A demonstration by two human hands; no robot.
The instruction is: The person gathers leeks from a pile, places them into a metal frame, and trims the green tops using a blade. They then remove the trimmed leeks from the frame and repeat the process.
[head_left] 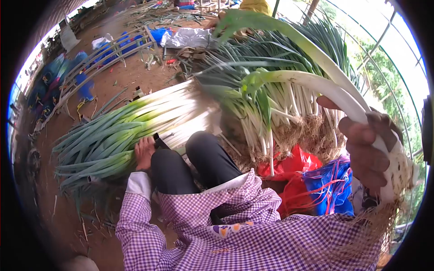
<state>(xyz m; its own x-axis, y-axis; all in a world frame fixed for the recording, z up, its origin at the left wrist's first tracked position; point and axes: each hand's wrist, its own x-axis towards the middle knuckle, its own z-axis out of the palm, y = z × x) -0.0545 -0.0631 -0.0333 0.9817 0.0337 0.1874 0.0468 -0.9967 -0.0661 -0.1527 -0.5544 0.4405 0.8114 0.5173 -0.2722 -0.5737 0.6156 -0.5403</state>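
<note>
My right hand point(368, 149), raised close to the camera at the right, is closed round leeks point(316, 83). Their white stalks and green leaves arch up to the left, and a shaggy root end point(384, 217) hangs below the hand. My left hand point(144, 152) lies with its fingers on the near side of a row of trimmed leeks point(149, 110). A short dark upright piece point(160, 141) stands right beside that hand. The row's white ends point right and its green leaves left.
A big heap of leeks with roots point(289, 104) stands ahead to the right. Red plastic point(294, 162) and a blue bag with strings point(329, 187) lie beside my legs. A bamboo frame point(108, 56) and a silvery sheet point(187, 38) are farther off on the dirt floor.
</note>
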